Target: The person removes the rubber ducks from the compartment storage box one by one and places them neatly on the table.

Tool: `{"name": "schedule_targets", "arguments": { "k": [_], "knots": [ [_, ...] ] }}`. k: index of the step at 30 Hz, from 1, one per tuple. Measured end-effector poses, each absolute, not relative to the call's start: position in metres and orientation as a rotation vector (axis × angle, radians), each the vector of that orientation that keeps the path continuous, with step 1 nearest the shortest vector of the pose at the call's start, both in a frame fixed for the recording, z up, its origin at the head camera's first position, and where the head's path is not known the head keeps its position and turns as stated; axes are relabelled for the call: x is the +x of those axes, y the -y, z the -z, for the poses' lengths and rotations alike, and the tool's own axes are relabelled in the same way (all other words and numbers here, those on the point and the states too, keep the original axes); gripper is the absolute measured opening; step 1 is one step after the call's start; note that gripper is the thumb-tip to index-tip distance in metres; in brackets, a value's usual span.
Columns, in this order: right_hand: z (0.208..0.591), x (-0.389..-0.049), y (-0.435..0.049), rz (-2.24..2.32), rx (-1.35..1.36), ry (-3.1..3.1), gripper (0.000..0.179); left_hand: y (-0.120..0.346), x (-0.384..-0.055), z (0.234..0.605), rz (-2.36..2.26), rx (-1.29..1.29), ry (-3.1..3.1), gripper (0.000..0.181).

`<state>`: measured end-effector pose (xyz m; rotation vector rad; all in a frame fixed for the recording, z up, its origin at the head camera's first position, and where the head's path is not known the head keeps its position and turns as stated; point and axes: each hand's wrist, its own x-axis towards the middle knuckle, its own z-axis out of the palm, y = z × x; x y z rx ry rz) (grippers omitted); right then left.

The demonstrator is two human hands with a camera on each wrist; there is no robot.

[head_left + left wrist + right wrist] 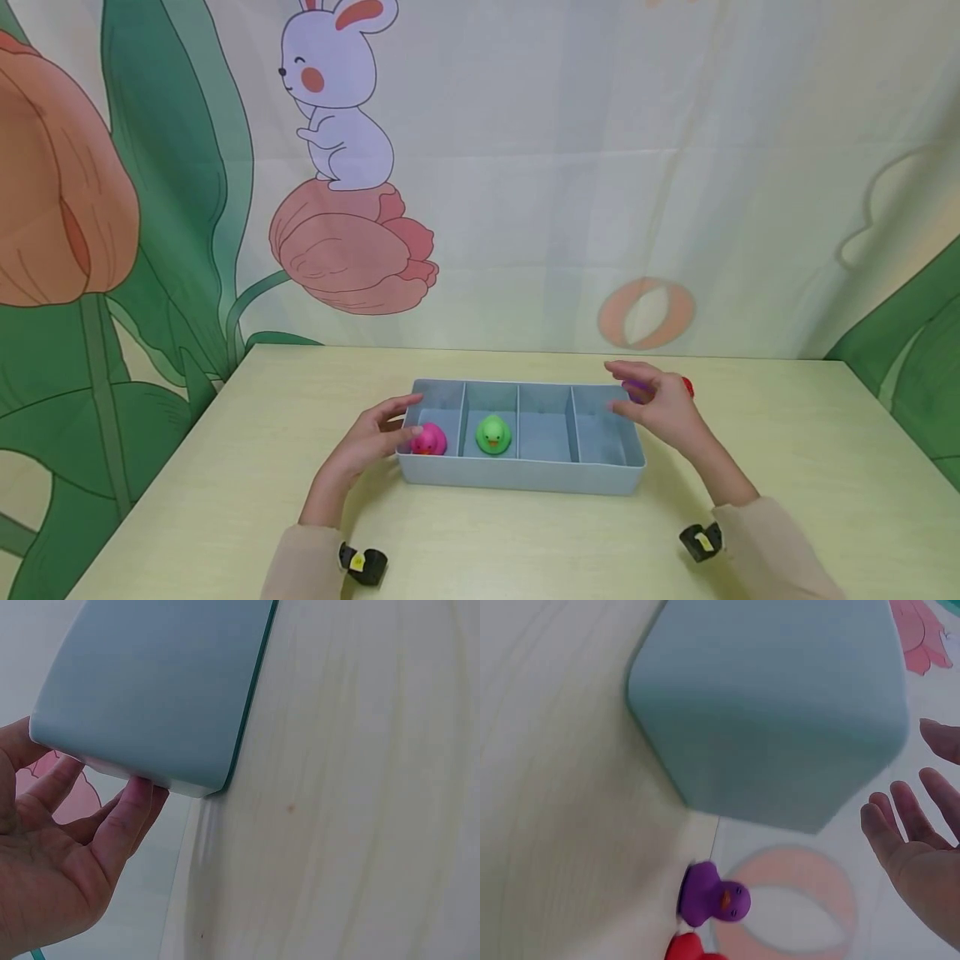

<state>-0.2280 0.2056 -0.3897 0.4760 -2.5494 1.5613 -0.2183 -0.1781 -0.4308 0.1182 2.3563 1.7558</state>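
A grey-blue tray (525,475) with several compartments sits on the table. My left hand (372,435) holds its left end; in the left wrist view the left hand (67,840) has its thumb at the rim and fingers against the end wall. A pink rubber duck (429,439) is in the leftmost compartment, a green rubber duck (493,435) in the one beside it. My right hand (663,408) hovers near the tray's right end, fingers apart and holding nothing. Behind it, partly hidden, are a purple rubber duck (709,894) and a red object (686,949).
The pale wooden table (480,542) extends around the tray. Behind its far edge hangs a curtain (525,208) printed with a rabbit and tulips. Black wrist cameras sit by both beige sleeves (303,562).
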Motion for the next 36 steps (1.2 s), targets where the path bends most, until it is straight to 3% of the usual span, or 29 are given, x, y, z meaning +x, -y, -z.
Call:
{"name": "schedule_targets", "arguments": {
  "k": [16, 36],
  "knots": [
    [0.402, -0.222, -0.152, -1.774, 0.757, 2.46, 0.048, 0.178, -0.219, 0.431, -1.744, 0.106, -2.358, 0.053],
    [0.413, -0.221, -0.097, -1.526, 0.914, 2.589, 0.044, 0.178, -0.221, 0.432, -1.743, 0.105, -2.353, 0.052]
  ]
}}
